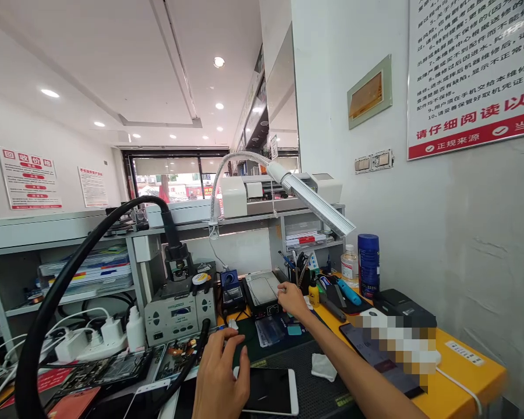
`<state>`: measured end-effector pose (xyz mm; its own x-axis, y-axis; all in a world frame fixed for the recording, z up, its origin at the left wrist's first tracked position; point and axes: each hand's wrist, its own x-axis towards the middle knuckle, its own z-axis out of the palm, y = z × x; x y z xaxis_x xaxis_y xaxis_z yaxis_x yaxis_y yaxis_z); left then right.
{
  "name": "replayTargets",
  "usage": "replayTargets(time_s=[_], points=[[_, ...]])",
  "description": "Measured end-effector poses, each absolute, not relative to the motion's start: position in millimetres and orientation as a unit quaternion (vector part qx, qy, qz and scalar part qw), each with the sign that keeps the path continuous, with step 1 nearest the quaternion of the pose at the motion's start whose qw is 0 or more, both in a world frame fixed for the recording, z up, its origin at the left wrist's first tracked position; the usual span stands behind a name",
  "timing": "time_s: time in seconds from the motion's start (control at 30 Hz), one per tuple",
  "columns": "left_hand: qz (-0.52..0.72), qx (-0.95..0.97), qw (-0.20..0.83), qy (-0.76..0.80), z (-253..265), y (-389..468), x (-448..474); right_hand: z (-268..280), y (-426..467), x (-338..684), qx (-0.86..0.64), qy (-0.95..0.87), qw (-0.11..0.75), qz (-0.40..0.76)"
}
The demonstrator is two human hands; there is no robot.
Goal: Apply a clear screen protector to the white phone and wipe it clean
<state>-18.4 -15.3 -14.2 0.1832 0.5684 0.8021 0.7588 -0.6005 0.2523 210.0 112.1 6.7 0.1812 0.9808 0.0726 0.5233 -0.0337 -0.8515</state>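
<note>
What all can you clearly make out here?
Phone: 1, white and black, bottom centre
Crumpled wipe: 1, white, right of phone
Flat-topped device: 1, white and black, centre
Control box: 1, grey, centre left
Thick tube: 1, black, arching at left
Boards: several, dark, lower left
Lamp: 1, white, overhead
Printer-like machine: 1, white, behind lamp
Can: 1, blue, right
Table: 1, yellow, lower right
Posters: 3, white and red, walls
Left hand: 1, bare, at phone's left end
Right hand: 1, bare, at device's edge

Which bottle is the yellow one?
The small yellow bottle right of the black tool holder. The white plastic bottle stands beside the grey boxy machine; the clear, white-capped bottle stands beside the tall blue can.
</note>
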Motion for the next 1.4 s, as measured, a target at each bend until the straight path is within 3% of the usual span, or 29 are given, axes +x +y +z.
replayTargets(time_s=[0.4,0.73,1.0,1.17,1.4], points=[[-0.465,-0.763,0.104,-0.436,-12,-18,-15,-7,112,208,-0.670,-0.646,0.345,0.123],[-0.461,-0.770,0.102,-0.429,-19,-15,-15,-6,102,211,-0.689,-0.632,0.348,0.066],[-0.454,-0.744,0.023,-0.490,-19,0,-35,-2,120,251,-0.746,-0.552,0.350,0.132],[-0.376,-0.758,0.017,-0.533,-23,5,-40,-5,139,252,-0.721,-0.574,0.342,0.183],[-0.356,-0.761,0.011,-0.543,-23,4,-36,-11,152,247,-0.707,-0.590,0.356,0.159]])
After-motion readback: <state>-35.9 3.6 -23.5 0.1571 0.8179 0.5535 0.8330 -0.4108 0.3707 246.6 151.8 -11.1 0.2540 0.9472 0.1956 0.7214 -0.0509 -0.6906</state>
